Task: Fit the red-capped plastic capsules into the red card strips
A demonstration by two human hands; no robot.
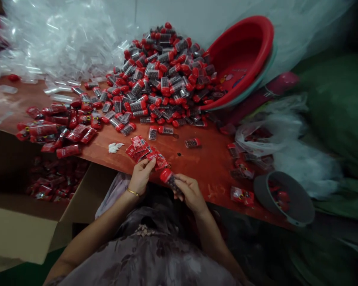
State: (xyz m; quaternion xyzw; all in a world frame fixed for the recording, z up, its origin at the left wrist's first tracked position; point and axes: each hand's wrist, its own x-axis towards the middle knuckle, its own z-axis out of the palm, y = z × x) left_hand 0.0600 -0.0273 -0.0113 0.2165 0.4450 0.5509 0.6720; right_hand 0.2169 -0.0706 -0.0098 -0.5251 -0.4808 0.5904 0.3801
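Pinching a red sachet and a red-capped tube at the tabletop edge

Holding the near edge of the red-brown tabletop (209, 163), the left hand (141, 176) has its thumb and fingers pressed together on a red sachet (158, 159), the nearest of a small fan of red sachets (138, 147) lying just beyond it. A thin gold bangle (133, 192) sits on that wrist. The right hand (191, 192) pinches a small tube (170, 178) with a red cap, tilted so the cap points up and to the left, close to the sachet in the other hand; whether tube and sachet touch cannot be told.

Farther back a big heap of like tubes (161, 79) spills from a tipped red basin (241, 59). Finished red packets (56, 127) lie in a loose row at the left of the tabletop, and more fill an open cardboard box (24, 230) below that edge. A grey bowl (286, 202) with a few red pieces stands at the right corner, beside crumpled clear plastic bags (286, 147). Clear plastic sleeves (56, 43) are piled at the far left.
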